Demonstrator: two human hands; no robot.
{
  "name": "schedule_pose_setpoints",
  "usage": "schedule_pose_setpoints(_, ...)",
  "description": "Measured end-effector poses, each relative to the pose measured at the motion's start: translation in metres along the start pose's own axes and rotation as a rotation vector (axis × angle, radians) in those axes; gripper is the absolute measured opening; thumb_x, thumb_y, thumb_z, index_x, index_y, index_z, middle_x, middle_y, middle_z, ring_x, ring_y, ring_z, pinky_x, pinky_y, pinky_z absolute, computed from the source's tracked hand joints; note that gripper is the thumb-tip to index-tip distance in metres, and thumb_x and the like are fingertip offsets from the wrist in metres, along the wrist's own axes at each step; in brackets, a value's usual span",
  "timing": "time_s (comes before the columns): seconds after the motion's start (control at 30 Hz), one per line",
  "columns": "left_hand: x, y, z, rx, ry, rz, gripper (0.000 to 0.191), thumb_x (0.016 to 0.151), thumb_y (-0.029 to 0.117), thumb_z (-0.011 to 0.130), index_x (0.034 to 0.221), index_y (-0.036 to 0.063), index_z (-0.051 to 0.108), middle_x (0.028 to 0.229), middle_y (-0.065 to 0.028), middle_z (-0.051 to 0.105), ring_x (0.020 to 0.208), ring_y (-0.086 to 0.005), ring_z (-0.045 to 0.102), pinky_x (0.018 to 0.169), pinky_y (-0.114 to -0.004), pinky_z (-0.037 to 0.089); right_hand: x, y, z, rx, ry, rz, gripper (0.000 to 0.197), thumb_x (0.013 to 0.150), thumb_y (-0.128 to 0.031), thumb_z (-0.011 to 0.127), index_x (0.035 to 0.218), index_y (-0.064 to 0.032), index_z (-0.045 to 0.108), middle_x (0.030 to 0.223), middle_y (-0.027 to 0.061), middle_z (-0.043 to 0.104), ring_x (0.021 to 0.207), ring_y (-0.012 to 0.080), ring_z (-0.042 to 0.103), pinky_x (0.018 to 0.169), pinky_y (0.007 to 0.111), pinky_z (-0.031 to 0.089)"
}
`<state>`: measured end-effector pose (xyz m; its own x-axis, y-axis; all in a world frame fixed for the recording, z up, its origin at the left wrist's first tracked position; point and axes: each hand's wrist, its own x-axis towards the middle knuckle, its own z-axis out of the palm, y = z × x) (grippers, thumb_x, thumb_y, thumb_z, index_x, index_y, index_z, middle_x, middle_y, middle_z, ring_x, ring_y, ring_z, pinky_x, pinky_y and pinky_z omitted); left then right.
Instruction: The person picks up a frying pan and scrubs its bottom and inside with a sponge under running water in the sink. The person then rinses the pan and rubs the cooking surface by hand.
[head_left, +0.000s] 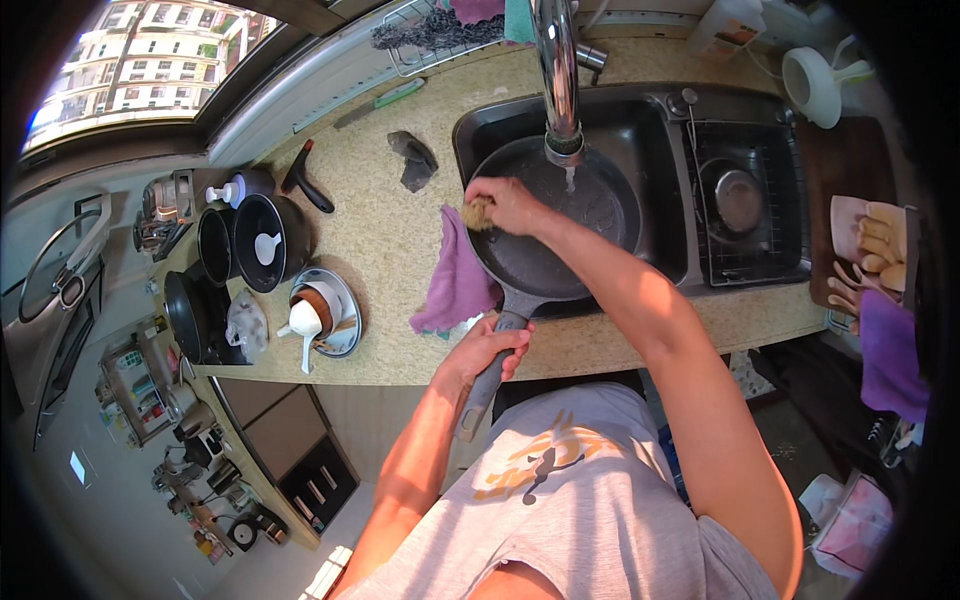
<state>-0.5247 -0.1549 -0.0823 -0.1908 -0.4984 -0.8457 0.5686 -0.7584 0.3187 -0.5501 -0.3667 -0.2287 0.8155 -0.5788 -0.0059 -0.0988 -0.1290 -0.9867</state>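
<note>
A dark frying pan (540, 262) lies over the left basin of a black double sink (664, 187), its grey handle pointing towards me. My left hand (491, 349) is closed around that handle. Between the fingers of my right hand (510, 206) is a tan scrubber (477, 215), pressed on the pan's left rim. Water runs from the chrome faucet (559, 82) into the pan, whose inside is wet. A purple cloth (457, 277) lies on the counter just left of the pan.
Left on the speckled counter (390, 247) are dark pots (271, 244), a plate with stacked bowls (352, 330), a black peeler-like tool with a red tip (304, 176), a knife (379, 103) and a dark scrap (414, 160). A wire rack (750, 281) sits in the right basin, beside a dark board (851, 161).
</note>
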Motion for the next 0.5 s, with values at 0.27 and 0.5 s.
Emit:
schedule_pose_setpoints(0.27, 0.009, -0.01, -0.003, -0.016, -0.03, -0.026, 0.024, 0.093, 0.014, 0.069, 0.113, 0.0044, 0.06, 0.074, -0.0015, 0.055, 0.05, -0.007, 0.05, 0.042, -0.025, 0.041, -0.091, -0.025, -0.041, -0.266, -0.482, -0.212, 0.019, 0.073, -0.001, 0.063, 0.087, -0.0101, 0.072, 0.084, 0.0102, 0.072, 0.088, 0.0314, 0.068, 0.079, 0.044, 0.051)
schedule_pose_setpoints(0.5, 0.017, -0.014, 0.014, 0.029, 0.033, 0.002, 0.022, 0.092, 0.015, 0.07, 0.109, 0.0048, 0.06, 0.074, -0.0014, 0.056, 0.05, -0.0073, 0.051, 0.043, -0.025, 0.043, -0.07, 0.023, -0.123, -0.885, 0.009, 0.148, 0.014, 0.085, -0.017, 0.065, 0.094, -0.0145, 0.076, 0.101, 0.0134, 0.069, 0.098, 0.0375, 0.066, 0.087, 0.049, 0.051)
